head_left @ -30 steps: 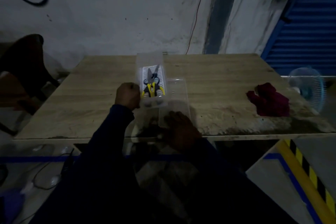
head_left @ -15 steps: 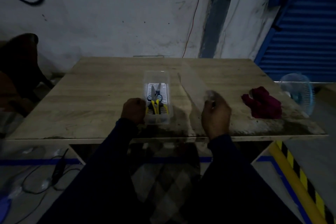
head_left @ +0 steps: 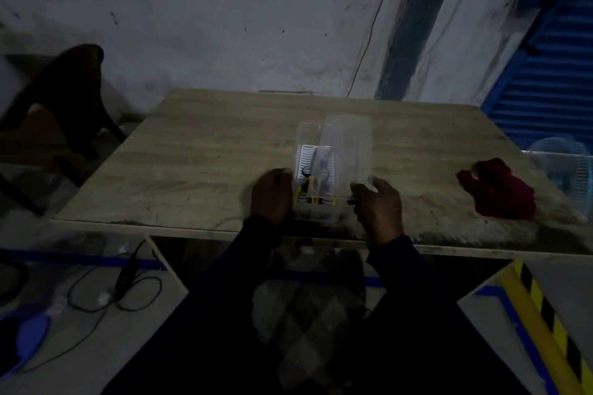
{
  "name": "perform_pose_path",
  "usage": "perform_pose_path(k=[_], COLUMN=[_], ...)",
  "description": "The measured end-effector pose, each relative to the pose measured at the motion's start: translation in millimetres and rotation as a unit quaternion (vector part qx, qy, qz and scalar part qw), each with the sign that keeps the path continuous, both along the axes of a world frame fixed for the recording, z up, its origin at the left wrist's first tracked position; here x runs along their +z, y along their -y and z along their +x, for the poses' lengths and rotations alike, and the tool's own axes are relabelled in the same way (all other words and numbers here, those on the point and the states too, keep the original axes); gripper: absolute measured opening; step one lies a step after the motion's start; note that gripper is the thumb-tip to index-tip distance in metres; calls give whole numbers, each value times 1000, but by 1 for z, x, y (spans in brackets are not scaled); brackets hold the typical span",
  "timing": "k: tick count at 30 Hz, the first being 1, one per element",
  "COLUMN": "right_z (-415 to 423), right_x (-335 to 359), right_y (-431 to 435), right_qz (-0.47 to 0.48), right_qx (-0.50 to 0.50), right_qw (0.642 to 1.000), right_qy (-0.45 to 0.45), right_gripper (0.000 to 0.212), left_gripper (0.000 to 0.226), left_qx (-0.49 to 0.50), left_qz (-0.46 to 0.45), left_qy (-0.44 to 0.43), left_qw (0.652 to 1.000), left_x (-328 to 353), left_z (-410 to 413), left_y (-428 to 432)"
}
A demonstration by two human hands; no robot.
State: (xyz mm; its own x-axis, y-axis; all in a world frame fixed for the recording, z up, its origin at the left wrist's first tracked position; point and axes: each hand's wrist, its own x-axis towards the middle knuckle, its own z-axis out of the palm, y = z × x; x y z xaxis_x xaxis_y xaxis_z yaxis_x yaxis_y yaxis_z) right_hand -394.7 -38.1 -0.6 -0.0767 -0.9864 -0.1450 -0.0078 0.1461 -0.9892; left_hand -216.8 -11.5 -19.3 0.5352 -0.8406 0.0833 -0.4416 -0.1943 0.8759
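A clear plastic box (head_left: 306, 135) stands near the front edge of a wooden table (head_left: 199, 163). Inside it lie yellow-handled snips (head_left: 313, 184) on a white ribbed liner. My left hand (head_left: 272, 199) grips the box's left side. My right hand (head_left: 378, 207) pinches the near corner of a clear lid (head_left: 349, 151), which is held tilted over the box's right half.
A dark red cloth (head_left: 497, 192) lies at the table's right. A small blue fan (head_left: 558, 163) stands past the right edge. A dark chair (head_left: 64, 96) is at the left. Cables (head_left: 125, 282) lie on the floor below.
My right hand has carried the lid from the table's right part leftward, over the box. My left hand stays on the box's left side.
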Motion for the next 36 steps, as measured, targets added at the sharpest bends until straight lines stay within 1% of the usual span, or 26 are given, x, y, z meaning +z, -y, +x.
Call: perform_pose_path(k=[1,3,4,5,6,7,8,9,11,12,14,17,19,22,23,26,28,30,32,33,34,36], right_z=[-2,-3,-3,-2,0,0,1,2,4,4,3,-3,-6,-4,-4,-8,-9,-4,5,11,17,27], right_x=[-2,-9,-9,-11,-9,-9,-8,-7,-2,1,4,11,16,27,26,31,33,32,26,24,23,23], right_y=[1,5,3,3,2,1,2,2,6,9,18,30,35,33,32,27,30,49,74,85,94,109], right_qz=[0,-13,-17,-15,-3,14,17,0,-39,-50,-49,-26,-24,-10,-7,35,54,57,29,1,-30,-72], right_qx=[36,100,111,110,97,86,87,97,127,140,168,212,243,287,292,269,285,254,204,195,191,172], right_qw=[999,991,986,986,988,991,991,990,979,972,961,947,929,912,912,932,925,931,940,935,926,924], right_qy=[-17,-92,-123,-125,-121,-104,-98,-102,-154,-180,-215,-242,-279,-293,-288,-241,-246,-256,-271,-297,-323,-335], right_gripper=[13,28,26,15,20,38,46,47,42,40,40,51,59,64,66,68,74,74,72,70,65,54], left_gripper=[37,35,34,34,37,40,39,32,13,12,20,32,41,53,55,55,51,48,43,40,43,49], left_qx=[-9,-18,-23,-33,-42,-54,-64,-74,-117,-140,-166,-154,-139,-121,-121,-129,-131,-126,-118,-116,-114,-119], left_qz=[4,8,0,-7,-18,-16,-13,-14,-8,1,15,18,18,8,5,3,-3,-3,-3,-3,-2,7], left_qy=[-7,-29,-42,-51,-56,-59,-77,-121,-204,-225,-251,-281,-280,-235,-219,-159,-119,-112,-144,-157,-164,-158], left_qw=[1000,999,999,998,997,997,995,990,972,964,954,947,950,964,968,979,984,986,982,981,980,980], left_x=[2,6,8,8,7,7,8,8,9,9,9,10,10,5,3,1,2,1,1,1,0,-2], left_z=[0,0,0,1,3,5,6,9,14,17,20,20,17,20,21,24,24,21,18,17,18,20], left_y=[-1,-3,-5,-6,-6,-8,-10,-11,-12,-13,-14,-14,-14,-11,-11,-10,-10,-7,-6,-5,-5,-5])
